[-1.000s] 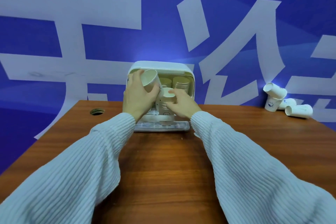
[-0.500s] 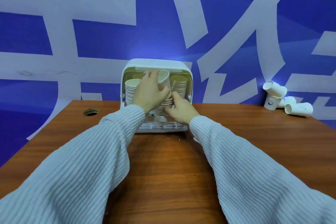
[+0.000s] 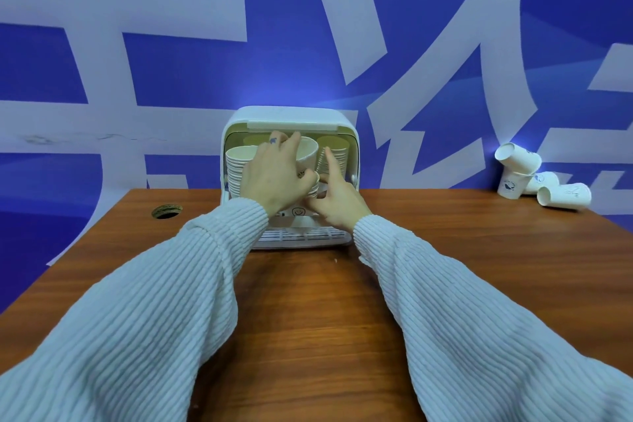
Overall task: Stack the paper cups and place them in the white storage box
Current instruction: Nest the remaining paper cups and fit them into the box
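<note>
Head view: on the brown wooden counter (image 3: 308, 301), a cream paper cup (image 3: 306, 151) is gripped by the left hand (image 3: 270, 178) inside the white plastic storage box (image 3: 291, 115). The right hand (image 3: 337, 197), fingers loosely extended, steadies the stack beneath. The cup should be seated squarely, rims aligned. The stack's base is hidden. Loose white paper cups (image 3: 534, 178) lie far right.
</note>
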The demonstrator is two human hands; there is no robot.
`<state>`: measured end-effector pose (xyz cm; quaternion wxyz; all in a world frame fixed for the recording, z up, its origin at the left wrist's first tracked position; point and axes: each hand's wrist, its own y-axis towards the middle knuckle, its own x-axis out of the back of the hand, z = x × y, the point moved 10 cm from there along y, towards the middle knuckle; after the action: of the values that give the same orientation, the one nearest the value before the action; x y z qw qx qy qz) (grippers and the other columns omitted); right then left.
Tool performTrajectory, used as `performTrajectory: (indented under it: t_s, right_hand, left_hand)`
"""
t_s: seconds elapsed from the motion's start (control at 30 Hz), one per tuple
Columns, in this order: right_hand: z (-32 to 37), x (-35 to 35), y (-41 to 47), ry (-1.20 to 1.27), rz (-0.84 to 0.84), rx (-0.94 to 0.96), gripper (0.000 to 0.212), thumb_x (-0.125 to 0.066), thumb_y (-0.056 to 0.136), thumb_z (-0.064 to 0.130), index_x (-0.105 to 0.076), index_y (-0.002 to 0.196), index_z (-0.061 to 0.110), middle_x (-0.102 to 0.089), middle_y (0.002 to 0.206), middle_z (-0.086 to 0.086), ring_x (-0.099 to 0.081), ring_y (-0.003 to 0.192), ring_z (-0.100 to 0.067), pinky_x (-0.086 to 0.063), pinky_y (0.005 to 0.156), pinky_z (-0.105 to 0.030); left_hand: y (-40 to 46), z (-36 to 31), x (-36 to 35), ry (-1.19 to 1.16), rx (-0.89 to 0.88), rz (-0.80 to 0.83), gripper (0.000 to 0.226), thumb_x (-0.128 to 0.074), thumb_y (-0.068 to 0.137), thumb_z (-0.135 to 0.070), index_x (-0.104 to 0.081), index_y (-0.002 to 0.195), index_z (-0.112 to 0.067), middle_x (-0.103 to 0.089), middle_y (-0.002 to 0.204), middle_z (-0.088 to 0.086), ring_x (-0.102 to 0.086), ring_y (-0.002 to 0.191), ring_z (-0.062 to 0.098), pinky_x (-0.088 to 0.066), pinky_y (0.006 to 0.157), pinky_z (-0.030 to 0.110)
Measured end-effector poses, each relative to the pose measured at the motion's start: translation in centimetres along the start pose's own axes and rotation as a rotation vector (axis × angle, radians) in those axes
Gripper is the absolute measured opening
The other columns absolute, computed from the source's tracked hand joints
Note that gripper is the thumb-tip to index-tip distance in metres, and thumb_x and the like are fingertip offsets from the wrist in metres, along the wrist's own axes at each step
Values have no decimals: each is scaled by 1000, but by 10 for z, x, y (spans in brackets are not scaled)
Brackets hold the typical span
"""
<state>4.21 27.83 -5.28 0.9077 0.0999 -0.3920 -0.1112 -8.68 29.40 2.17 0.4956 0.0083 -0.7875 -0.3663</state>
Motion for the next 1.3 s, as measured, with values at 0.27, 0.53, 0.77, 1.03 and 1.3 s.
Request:
performTrajectory:
  t_s: [0.27,0.53,0.77,1.03,1.3]
  right_hand:
    - [-7,-5,3,-84,64,-32,102,-58,86,14,3,163,41,-72,90,-5,-69,83,-24,-58,83,-52]
    - [-1,-2,4,-185,54,74,90,-55,89,17,-8,166,27,-37,165,-3,-44,144,-25,-40,117,-45]
    - [-19,82,-33,-92,-295,140,41,-59,95,24,-51,133,37,-61,129,8,-59,119,-15,-54,99,-46]
    - [-156,196,-90,-117,-481,-123,55,-58,92,19,-51,146,30,-62,130,9,-57,121,-9,-50,104,-38]
    - [-296,299,-115,-162,-658,-355,49,-58,93,28,-53,141,35,-62,127,10,-61,114,-13,-53,98,-39]
  left_hand:
    - [-9,-1,-50,186,-41,280,67,-30,87,-57,-54,136,-17,-54,144,12,-55,125,35,-46,101,47]
    - [-12,-2,-57,30,31,286,76,-50,91,-40,-32,157,-7,-33,164,15,-19,156,32,-27,123,48]
    - [-33,-105,-14,-252,-370,-292,41,-60,79,-14,-65,119,-11,-65,118,9,-57,112,30,-49,96,44]
    - [-24,-211,-117,-488,-222,-4,45,-61,91,-22,-56,136,-17,-55,131,2,-55,117,21,-49,89,37]
    - [-18,-300,-242,-695,-92,384,62,-63,93,-36,-41,150,-26,-42,143,-1,-54,114,12,-44,100,32]
